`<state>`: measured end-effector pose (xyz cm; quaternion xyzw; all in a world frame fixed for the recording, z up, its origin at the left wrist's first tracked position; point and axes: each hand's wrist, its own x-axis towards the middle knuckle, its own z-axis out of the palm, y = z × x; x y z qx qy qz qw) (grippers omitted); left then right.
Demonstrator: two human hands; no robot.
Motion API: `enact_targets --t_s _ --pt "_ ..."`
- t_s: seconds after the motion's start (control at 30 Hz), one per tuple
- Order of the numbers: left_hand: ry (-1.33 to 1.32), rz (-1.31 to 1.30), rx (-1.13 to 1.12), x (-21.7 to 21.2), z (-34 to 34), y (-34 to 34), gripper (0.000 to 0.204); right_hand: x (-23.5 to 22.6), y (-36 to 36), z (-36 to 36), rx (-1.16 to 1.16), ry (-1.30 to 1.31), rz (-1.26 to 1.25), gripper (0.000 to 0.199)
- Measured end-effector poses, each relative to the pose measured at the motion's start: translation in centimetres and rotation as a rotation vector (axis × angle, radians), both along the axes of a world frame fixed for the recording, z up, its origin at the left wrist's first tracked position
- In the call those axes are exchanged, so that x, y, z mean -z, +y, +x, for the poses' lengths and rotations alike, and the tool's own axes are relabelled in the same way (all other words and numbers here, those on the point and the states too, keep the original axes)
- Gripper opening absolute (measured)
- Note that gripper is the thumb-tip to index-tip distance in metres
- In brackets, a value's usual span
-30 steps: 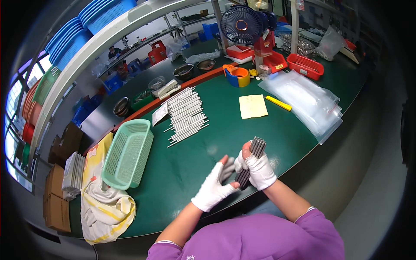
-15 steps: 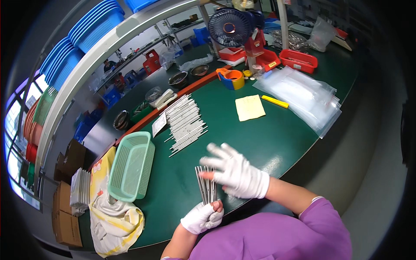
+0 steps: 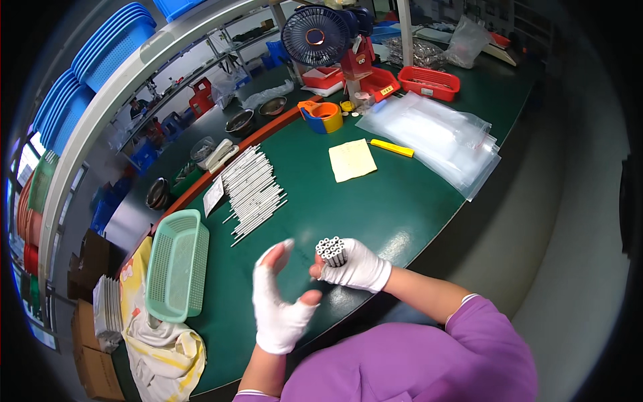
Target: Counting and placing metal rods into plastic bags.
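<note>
My right hand (image 3: 357, 266), in a white glove with bare fingertips, is closed around a bundle of thin metal tubes (image 3: 330, 250). Their hollow ends face up toward me. Just left of the bundle, my left hand (image 3: 276, 309) is empty, its thumb and fingers spread apart, in a similar glove. Farther off on the green table (image 3: 301, 214), a row of similar metal tubes (image 3: 253, 191) lies side by side. A small white paper slip (image 3: 213, 195) rests at the row's left end.
A light green plastic basket (image 3: 157, 264) stands at the left beside a crumpled cloth (image 3: 164, 352). Toward the far right lie a yellow note (image 3: 352, 161), a yellow-handled cutter (image 3: 392, 148) and clear plastic bags (image 3: 429, 137). An orange tape dispenser (image 3: 323, 118), a fan (image 3: 315, 35) and red trays (image 3: 429, 83) stand behind.
The bundle has passed from my left hand to my right and now points its ends toward me. My left hand has let go and opened. The whole view has shifted slightly.
</note>
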<state>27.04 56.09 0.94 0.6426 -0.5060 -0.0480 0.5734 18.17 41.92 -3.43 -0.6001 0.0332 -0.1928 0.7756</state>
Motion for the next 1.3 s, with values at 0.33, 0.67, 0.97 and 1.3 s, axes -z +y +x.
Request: enact_targets --t_s 0.33,0.67,0.97,1.3 --pt "0.698 0.157 0.245 1.6 0.2 -5.3 0.028 4.1 -0.6 2.1 -0.033 0.009 -0.369 0.034" --pt "0.757 0.156 0.598 2.1 -3.9 -3.8 0.034 2.1 -0.2 -5.9 0.237 -0.07 -0.849 0.048" --pt "0.818 0.319 1.199 11.5 -9.2 -7.0 0.022 8.2 1.2 -17.5 0.222 0.51 -0.559 0.048" --pt "0.88 0.618 1.261 19.4 -13.9 -7.8 0.013 16.8 3.7 -23.6 0.44 0.625 -0.561 0.03"
